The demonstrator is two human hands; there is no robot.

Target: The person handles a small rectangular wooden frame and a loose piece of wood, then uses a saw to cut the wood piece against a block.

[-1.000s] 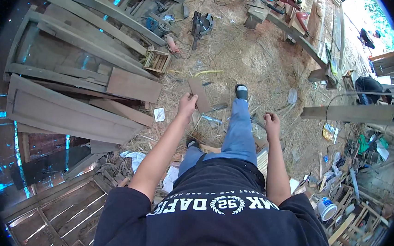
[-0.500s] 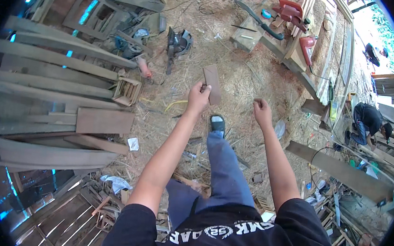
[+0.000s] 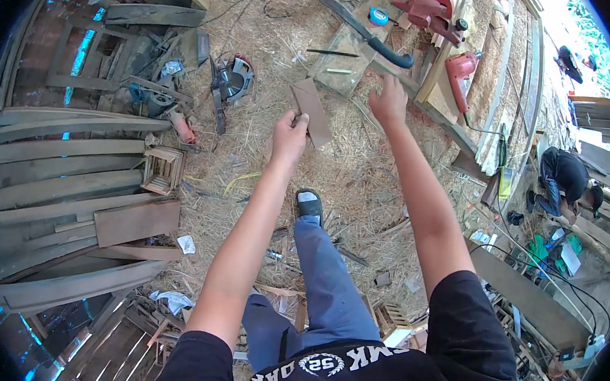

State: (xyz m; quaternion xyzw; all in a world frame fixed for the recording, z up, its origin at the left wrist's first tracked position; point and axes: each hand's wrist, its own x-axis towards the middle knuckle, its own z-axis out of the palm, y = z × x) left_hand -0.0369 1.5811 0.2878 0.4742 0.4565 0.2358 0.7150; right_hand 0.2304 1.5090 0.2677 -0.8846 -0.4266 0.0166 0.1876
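Head camera: pale, stringy shavings are covering the floor [image 3: 251, 143] around a rough timber bench [image 3: 361, 64], its sawn boards showing straight edges and dusty faces. A short pale stick [image 3: 339, 71] is lying by the bench's near left corner; a slim dark rod [image 3: 332, 53] and a long knife [image 3: 364, 33] with a curved black handle are jutting past the left edge. A round blue tape measure [image 3: 378, 16] is sitting beside the blade, and a round-bodied red power tool [image 3: 461, 75] is lying toward the near edge.

The brown board [image 3: 314, 114] is looking thin, flat and oblong, smooth and matt, and is tilting with its far end leaning left, just short of the near left corner. The left hand [image 3: 290, 138] is pinching its left long edge, thumb on top, the fingers nearly closed and partly hidden. The right hand [image 3: 389, 105] is hovering by the near edge, below the knife's handle, its fingers half open, loosely bent and empty.
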